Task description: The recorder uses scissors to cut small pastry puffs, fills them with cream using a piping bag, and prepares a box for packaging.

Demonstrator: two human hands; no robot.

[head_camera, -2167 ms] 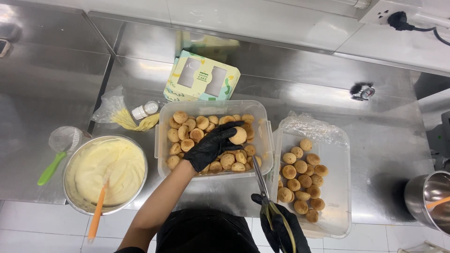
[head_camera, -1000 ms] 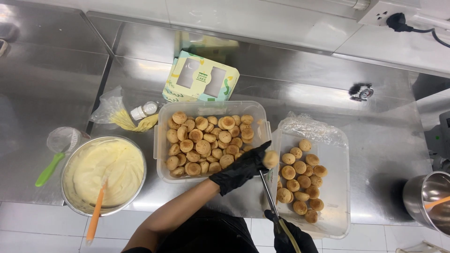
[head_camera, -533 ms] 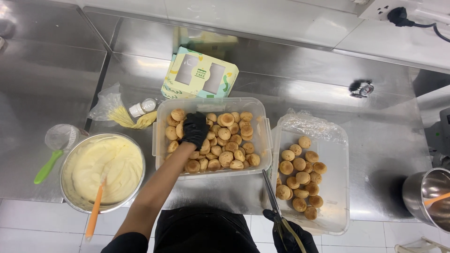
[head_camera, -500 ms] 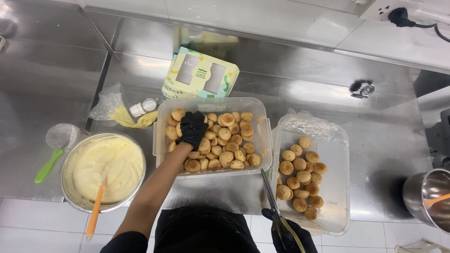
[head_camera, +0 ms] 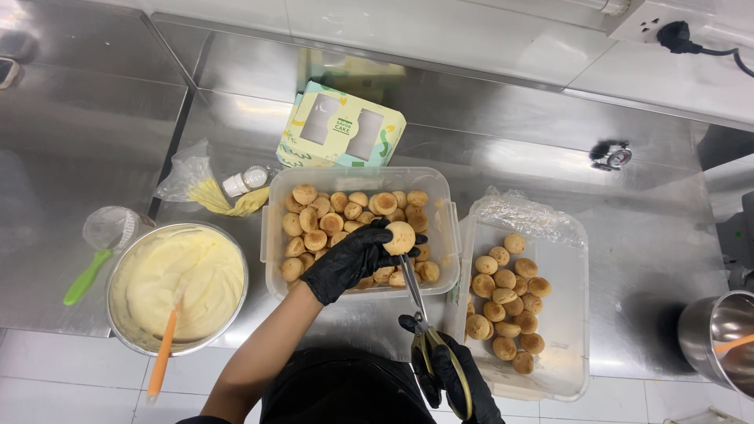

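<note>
My left hand (head_camera: 349,259), in a black glove, holds a round golden pastry puff (head_camera: 399,237) pinched in its fingertips above the near right part of a clear plastic tub (head_camera: 271,235) filled with more of the same small puffs. My right hand (head_camera: 455,377), also gloved in black, is wrapped around the yellow-lined handles of a pair of scissors (head_camera: 420,314) at the near edge of the scene. The blades run up and away from me, and their tips meet the underside of the puff I hold; whether the blades are parted I cannot tell.

Just right of the tub sits a second clear container (head_camera: 569,314), with a loose cluster of puffs on its left side and crumpled plastic film at its far end. To the left, on the steel tabletop (head_camera: 118,118), stands a metal bowl (head_camera: 126,334) of pale yellow cream with an orange-handled spatula (head_camera: 163,357) leaning in it. Beside it, further left, lies a small strainer with a green handle (head_camera: 86,275). Beyond the bowl rests a piping bag (head_camera: 204,188) smeared with cream, and beyond the tub a pale green cake box (head_camera: 342,129) with windowed panels. At the far right edge, a steel pot (head_camera: 719,338) is partly in view.
</note>
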